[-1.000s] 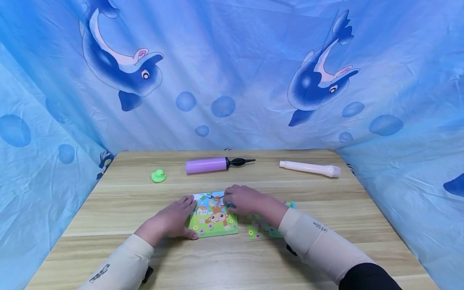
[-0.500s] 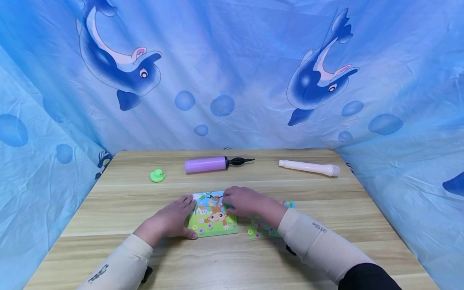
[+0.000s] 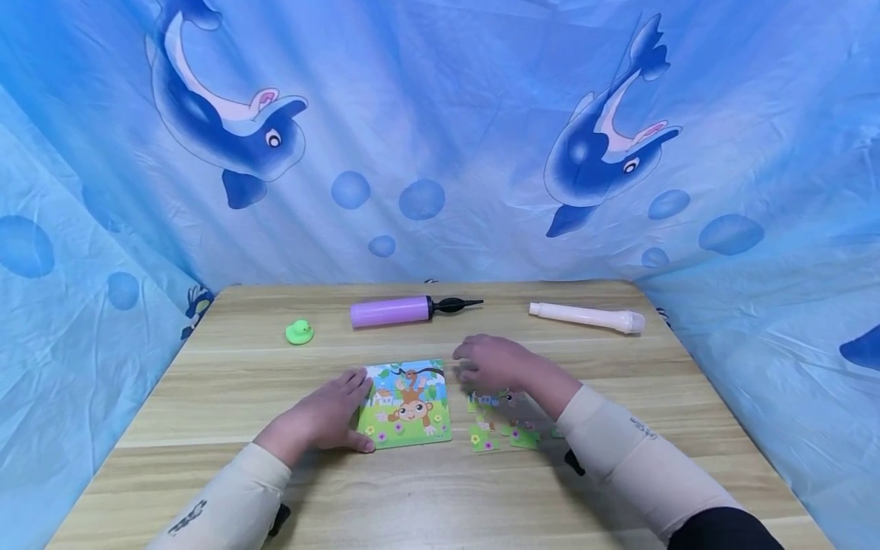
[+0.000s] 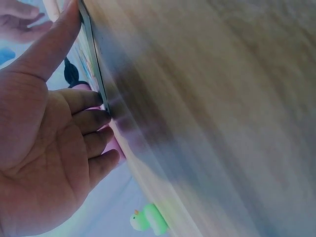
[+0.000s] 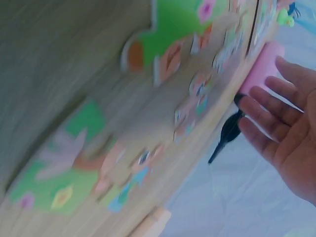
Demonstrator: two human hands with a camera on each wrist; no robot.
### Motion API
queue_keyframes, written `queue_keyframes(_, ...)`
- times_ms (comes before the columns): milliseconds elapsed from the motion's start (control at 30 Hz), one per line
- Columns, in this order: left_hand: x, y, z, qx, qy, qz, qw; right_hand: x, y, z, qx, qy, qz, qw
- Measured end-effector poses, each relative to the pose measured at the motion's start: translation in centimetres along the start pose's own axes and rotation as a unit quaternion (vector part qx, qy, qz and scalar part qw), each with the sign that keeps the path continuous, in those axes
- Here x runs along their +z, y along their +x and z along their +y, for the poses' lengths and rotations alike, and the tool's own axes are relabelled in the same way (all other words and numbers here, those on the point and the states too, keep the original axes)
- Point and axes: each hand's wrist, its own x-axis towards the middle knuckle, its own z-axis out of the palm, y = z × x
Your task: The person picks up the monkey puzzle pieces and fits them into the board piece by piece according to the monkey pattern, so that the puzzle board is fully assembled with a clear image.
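A square picture puzzle (image 3: 406,416) with a monkey hanging from a branch lies flat on the table. My left hand (image 3: 330,412) rests at its left side, thumb stretched toward the near corner and fingertips against the edge, as the left wrist view of that hand (image 4: 54,128) shows. Just beyond the board's right side, my right hand (image 3: 491,363) hovers with loosely bent fingers and nothing between them. Loose puzzle pieces (image 3: 484,438) lie beneath and in front of it, partly hidden by the forearm. Flowers and grass show on the nearest piece (image 5: 64,168) in the right wrist view.
Along the back of the wooden table (image 3: 412,504) lie a purple hand pump (image 3: 390,312) with a black nozzle and a pale pink microphone-shaped stick (image 3: 587,317). A green toy duck (image 3: 299,332) sits at the left. Behind hangs a blue dolphin-print curtain (image 3: 426,114).
My right hand has come off the puzzle's upper right part and moved right, uncovering that corner of the picture. The left hand has stayed at the board's edge.
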Motion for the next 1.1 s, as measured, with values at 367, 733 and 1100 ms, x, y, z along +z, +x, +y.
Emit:
queue_keyframes(367, 0.0, 0.0, -0.2, -0.001, 0.0, 0.001, 1.0, 0.5, -2.8, 0.5, 0.076, -0.015, -0.087, 0.9932)
queue_keyframes(733, 0.2, 0.1, -0.2, -0.002, 0.0, -0.001, 1.0, 1.5, -2.8, 0.9, 0.071, 0.025, -0.068, 0.9948)
queue_keyframes(1100, 0.2, 0.0, 0.0, -0.004, -0.003, -0.001, 1.0, 0.6, -1.8, 1.9, 0.039, 0.228, -0.043, 0.9719)
